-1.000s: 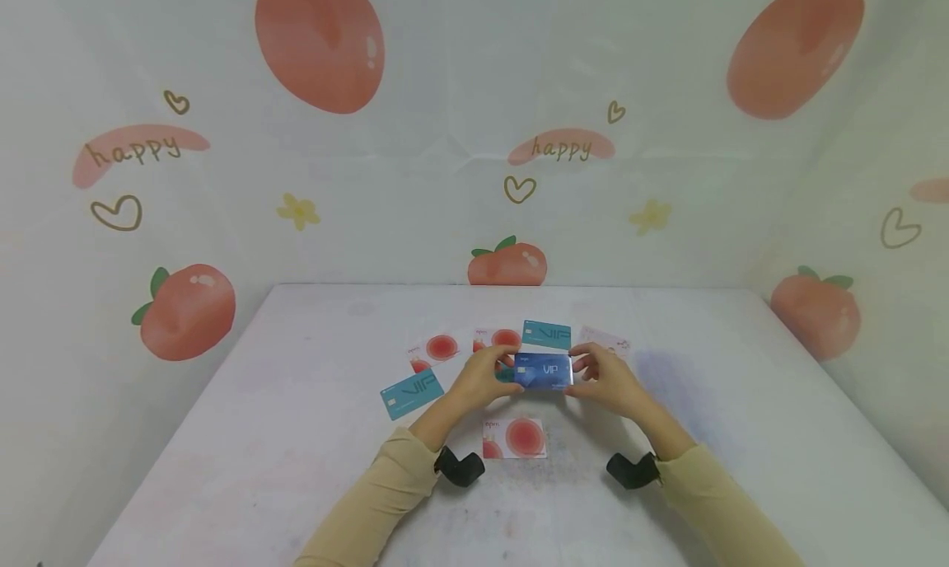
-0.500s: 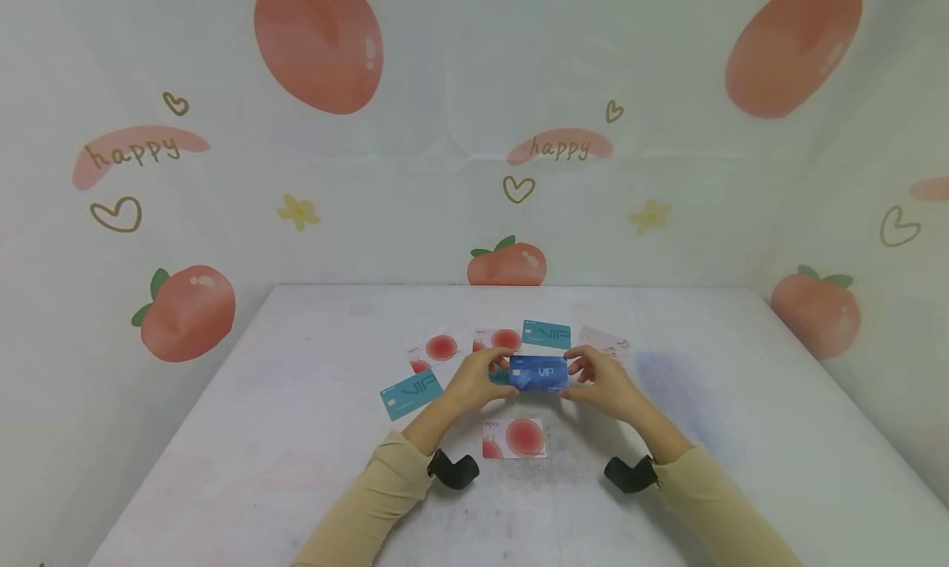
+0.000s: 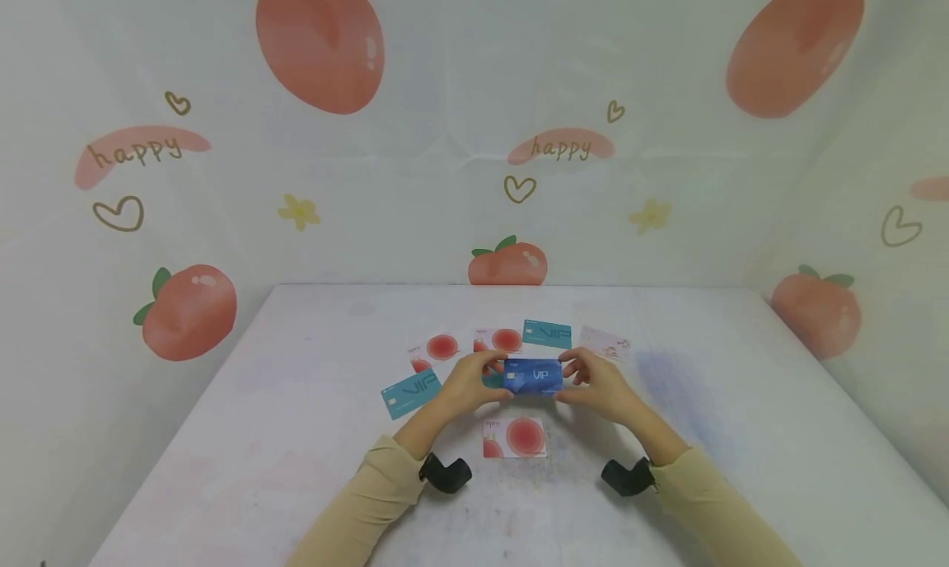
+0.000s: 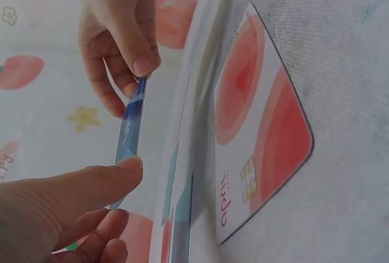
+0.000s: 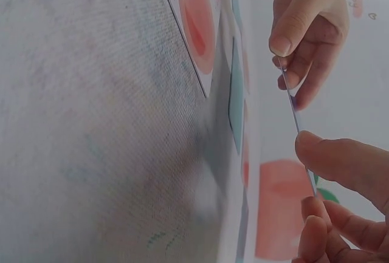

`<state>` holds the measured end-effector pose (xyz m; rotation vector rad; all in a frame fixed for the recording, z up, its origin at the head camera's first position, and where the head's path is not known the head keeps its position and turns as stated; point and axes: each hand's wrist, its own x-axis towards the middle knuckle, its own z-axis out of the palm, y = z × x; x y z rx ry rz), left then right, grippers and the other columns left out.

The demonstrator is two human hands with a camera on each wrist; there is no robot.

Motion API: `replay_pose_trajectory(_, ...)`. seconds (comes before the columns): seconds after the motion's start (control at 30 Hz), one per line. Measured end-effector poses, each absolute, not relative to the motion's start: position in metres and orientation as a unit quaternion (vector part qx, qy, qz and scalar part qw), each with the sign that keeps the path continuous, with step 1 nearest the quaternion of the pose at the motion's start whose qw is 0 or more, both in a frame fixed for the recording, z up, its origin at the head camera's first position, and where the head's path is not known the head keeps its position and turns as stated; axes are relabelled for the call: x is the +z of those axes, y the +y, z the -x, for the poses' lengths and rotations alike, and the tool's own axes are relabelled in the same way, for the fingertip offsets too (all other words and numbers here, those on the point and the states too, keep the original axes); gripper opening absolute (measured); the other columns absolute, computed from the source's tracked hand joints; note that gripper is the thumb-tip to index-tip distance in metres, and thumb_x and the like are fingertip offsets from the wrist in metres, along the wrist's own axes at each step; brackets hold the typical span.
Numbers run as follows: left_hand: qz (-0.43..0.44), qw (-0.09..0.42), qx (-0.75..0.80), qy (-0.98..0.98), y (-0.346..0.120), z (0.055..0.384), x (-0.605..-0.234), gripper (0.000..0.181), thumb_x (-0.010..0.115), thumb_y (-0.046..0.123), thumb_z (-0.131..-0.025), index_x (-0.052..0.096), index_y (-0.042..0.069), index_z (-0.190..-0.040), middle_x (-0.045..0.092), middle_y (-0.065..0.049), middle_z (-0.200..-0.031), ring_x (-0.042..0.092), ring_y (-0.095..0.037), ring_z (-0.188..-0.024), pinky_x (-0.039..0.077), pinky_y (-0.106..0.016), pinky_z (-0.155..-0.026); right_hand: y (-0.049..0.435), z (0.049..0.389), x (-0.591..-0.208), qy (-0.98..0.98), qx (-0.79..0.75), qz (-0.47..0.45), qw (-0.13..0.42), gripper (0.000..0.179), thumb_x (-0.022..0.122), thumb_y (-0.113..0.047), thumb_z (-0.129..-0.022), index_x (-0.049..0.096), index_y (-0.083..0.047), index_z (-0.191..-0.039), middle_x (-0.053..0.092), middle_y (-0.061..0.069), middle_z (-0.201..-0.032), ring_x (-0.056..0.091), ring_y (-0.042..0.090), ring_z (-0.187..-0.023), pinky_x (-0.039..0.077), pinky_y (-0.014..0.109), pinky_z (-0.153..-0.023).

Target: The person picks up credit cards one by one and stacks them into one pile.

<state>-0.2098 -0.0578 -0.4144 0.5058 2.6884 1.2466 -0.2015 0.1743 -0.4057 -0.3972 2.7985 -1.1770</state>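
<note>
Blue VIP card: I find the blue VIP card (image 3: pixel 534 377) raised off the tabletop (image 3: pixel 245 476), between both hands, its printed face towards the head camera.
Left hand: the left hand (image 3: pixel 469 384) pinches the card's left end between thumb and fingers.
Right hand: the right hand (image 3: pixel 604 387) pinches its right end likewise.
Near side: one red-circle card (image 3: pixel 514 438) lies flat.
Left side: I note a tilted teal VIP card (image 3: pixel 410 395).
Far side: from my remote view, two more red-circle cards, a second teal VIP card (image 3: pixel 547 334) and a pale pink card (image 3: pixel 605 344).
</note>
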Motion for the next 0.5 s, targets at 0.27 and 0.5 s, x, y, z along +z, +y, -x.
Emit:
replay_pose_trajectory(0.27,-0.18,0.061,0.408,0.893,-0.0626,0.2064,-0.4139,0.056,0.076,0.017,-0.077,0.054,0.005,-0.127,0.063,-0.011,-0.108,0.055,-0.023,-0.1,0.051,-0.037,-0.087,0.1715,0.1998,-0.4066,0.912,-0.386,0.131,0.041,0.049,0.077,-0.015,-0.074,0.054,-0.004,-0.116,0.062,0.011,-0.098,0.054,0.019,-0.086,0.047,0.028,-0.076)
replay_pose_trajectory(0.5,-0.186,0.059,0.413,0.889,-0.0664,0.2029,-0.4142,0.056,0.076,0.015,-0.077,0.054,0.004,-0.126,0.063,-0.012,-0.109,0.055,-0.024,-0.1,0.051,-0.038,-0.086,0.1695,0.1983,-0.4075,0.911,-0.384,0.142,0.046,0.05,0.077,-0.016,-0.074,0.053,-0.004,-0.116,0.063,0.011,-0.099,0.054,0.018,-0.086,0.047,0.027,-0.073)
